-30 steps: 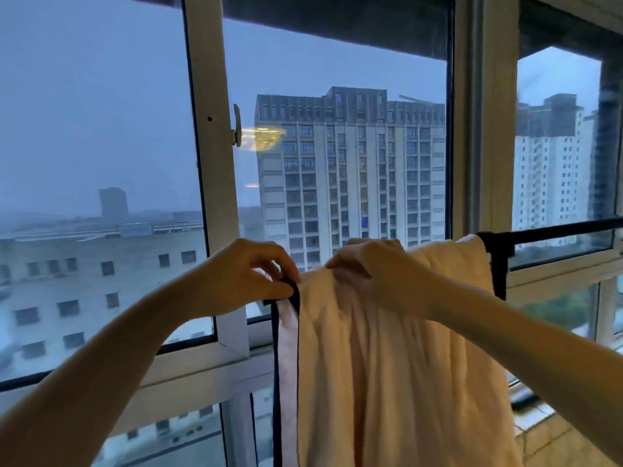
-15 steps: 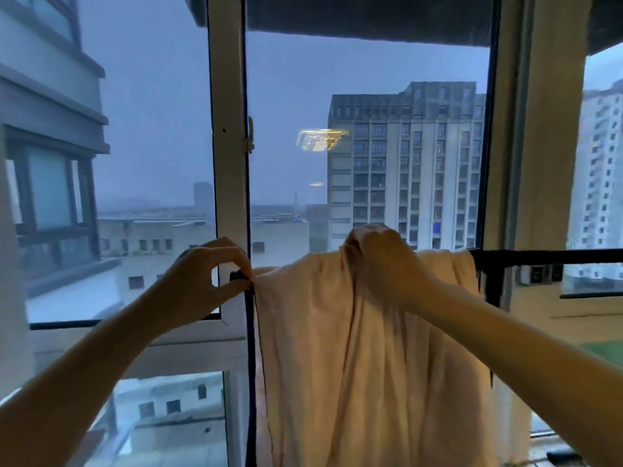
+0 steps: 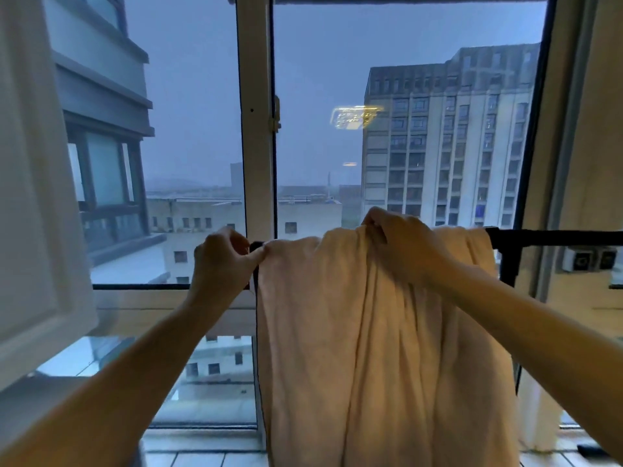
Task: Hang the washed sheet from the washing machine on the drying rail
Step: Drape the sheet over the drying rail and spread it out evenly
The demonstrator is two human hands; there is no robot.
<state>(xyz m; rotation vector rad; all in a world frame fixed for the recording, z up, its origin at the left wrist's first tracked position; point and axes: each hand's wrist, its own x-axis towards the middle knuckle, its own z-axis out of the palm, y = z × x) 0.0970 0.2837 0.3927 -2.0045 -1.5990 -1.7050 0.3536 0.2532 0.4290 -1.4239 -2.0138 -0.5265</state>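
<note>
Left hand pinches the sheet corner, right hand grips its top fold over the rail, window just beyond.

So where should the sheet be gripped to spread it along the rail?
Probably the top fold of the sheet over the rail, from above on the near side: the cloth bunches into pinchable ridges there. The left hand and right hand pinch it there.

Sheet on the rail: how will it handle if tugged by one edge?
Likely floppy: the sheet hangs off the rail in long vertical folds. Probably bunches rather than slides whole: it gathers under the right hand. Left hand pinches its top edge; a pinch likely moves it.
</note>
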